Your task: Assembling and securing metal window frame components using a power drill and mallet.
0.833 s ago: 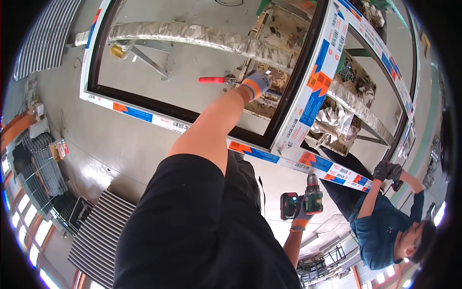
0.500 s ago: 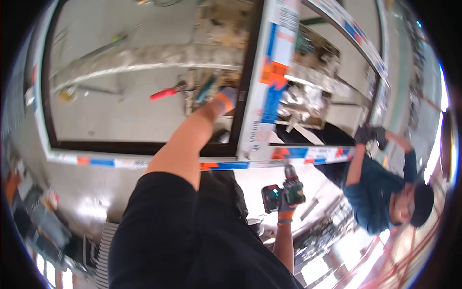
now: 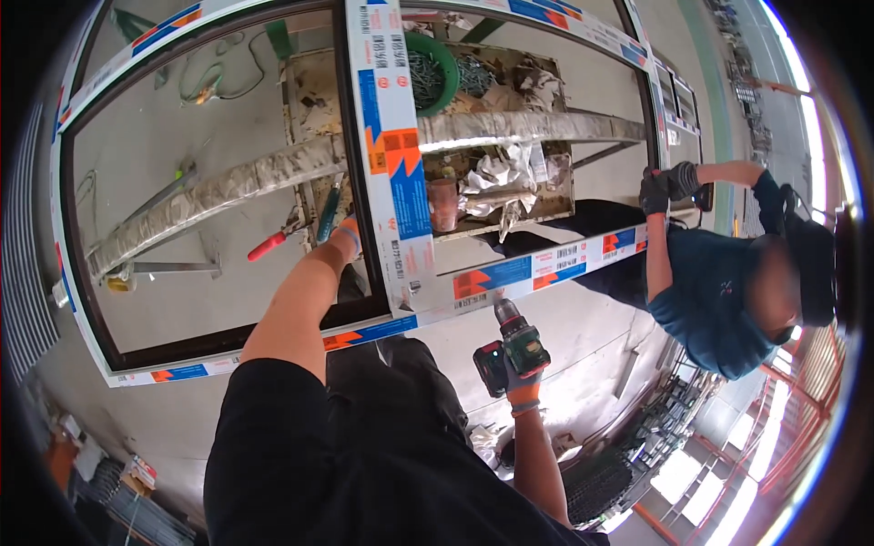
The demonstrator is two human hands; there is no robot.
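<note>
A large window frame (image 3: 408,238) covered in printed white, blue and orange film lies before me. My right hand (image 3: 523,393), in an orange and grey glove, grips a cordless drill (image 3: 521,348) just outside the near rail. The drill's nose points at that rail. My left hand (image 3: 350,235) reaches down through the left opening, beside the dark inner edge of the crossbar. Its fingers are hidden there. Left of that hand, a tool with a teal handle (image 3: 329,215) and a red-handled tool (image 3: 268,246) rest on a shelf under the frame.
A wrapped beam (image 3: 228,167) runs beneath the frame. Below sits a tray (image 3: 566,191) with a green basin (image 3: 448,76) of screws, a brown cup (image 3: 443,204) and crumpled wrapping (image 3: 501,173). At right, a co-worker (image 3: 710,291) has gloved hands at the frame's right end.
The view has shifted, so the frame appears further left and more of its right part shows. The drill stays in my right hand, and my left hand is still down by the crossbar.
</note>
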